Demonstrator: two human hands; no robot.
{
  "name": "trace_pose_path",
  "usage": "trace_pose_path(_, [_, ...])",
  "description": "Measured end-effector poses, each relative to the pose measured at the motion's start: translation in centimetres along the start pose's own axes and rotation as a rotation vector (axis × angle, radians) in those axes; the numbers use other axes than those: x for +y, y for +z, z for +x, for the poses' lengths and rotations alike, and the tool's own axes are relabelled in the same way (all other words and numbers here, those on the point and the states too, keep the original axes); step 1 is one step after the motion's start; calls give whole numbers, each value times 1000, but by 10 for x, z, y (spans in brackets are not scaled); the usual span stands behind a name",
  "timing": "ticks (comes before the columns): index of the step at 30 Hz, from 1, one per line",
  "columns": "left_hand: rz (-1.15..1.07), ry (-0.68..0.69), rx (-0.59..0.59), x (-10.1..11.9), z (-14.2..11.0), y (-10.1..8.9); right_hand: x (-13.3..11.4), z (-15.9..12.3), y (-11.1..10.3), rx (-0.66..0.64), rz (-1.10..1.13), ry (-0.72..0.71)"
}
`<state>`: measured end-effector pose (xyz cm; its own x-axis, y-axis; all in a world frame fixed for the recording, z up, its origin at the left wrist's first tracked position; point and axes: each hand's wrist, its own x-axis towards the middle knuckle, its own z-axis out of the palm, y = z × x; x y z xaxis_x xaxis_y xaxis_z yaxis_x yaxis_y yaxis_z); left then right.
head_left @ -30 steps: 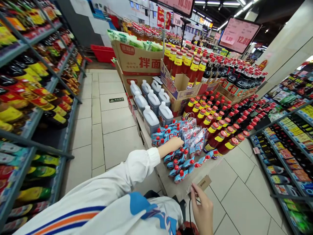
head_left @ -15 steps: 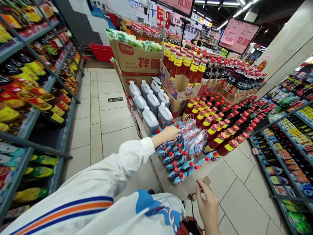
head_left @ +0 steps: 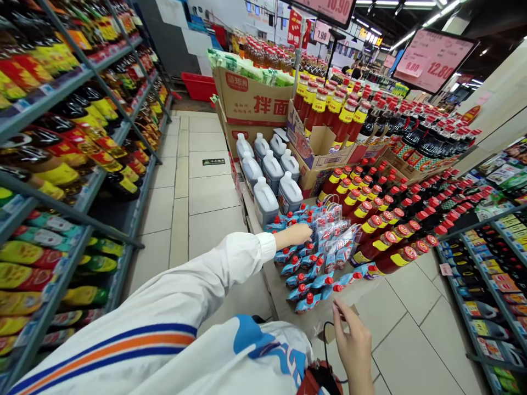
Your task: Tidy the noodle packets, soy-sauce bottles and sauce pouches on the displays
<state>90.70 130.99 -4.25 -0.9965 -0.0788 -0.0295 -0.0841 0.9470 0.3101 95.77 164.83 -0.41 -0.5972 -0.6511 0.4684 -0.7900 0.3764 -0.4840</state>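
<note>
My left hand (head_left: pixel 294 235), in a white sleeve, reaches over the back rows of blue pouches with red caps (head_left: pixel 305 278) on the low display. Its fingers are curled down among them, and what they grip is hidden. Beside its fingertips sit clear plastic bags with handles (head_left: pixel 341 236), with similar blue packs inside. My right hand (head_left: pixel 353 336) hovers in front of the display's near edge, thumb and fingertips pinched together; anything between them is too small to make out. A black cord (head_left: pixel 325 343) curves up close to it from a reddish-brown bag (head_left: pixel 319 378) at my waist.
Grey jugs with white tops (head_left: pixel 265 202) stand behind the pouches, and red-capped sauce bottles (head_left: pixel 385 244) to their right. An open carton (head_left: pixel 251 99) rises behind. Bottle-filled shelves (head_left: pixel 82 126) line the left aisle, others (head_left: pixel 486 296) the right. A red basket (head_left: pixel 198 86) lies on the floor.
The view has swung slightly left, so the display sits further right in the picture. My left hand stays among the pouches and my right hand keeps its pinch near the front edge.
</note>
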Motion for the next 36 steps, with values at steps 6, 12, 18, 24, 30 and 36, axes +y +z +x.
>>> trace_pose_path(6, [-78, -44, 109, 7, -30, -30, -3, 4, -2, -19, -16, -49])
trace_pose_path(12, [-309, -269, 501, 13, -126, -18, 5, 39, -12, 9, -104, -133])
trace_pose_path(18, [-196, -413, 277, 26, -156, 44, -25, 161, 40, -383, -311, -195])
trace_pose_path(24, [-213, -463, 190, 24, -155, 51, -52, 226, 114, -745, -611, -157])
trace_pose_path(30, [-307, -549, 345, 15, -158, 38, -47, 251, 154, -773, -623, -236])
trace_pose_path(36, [-265, -597, 291, -1, -140, 26, -41, 264, 180, -886, -648, -294])
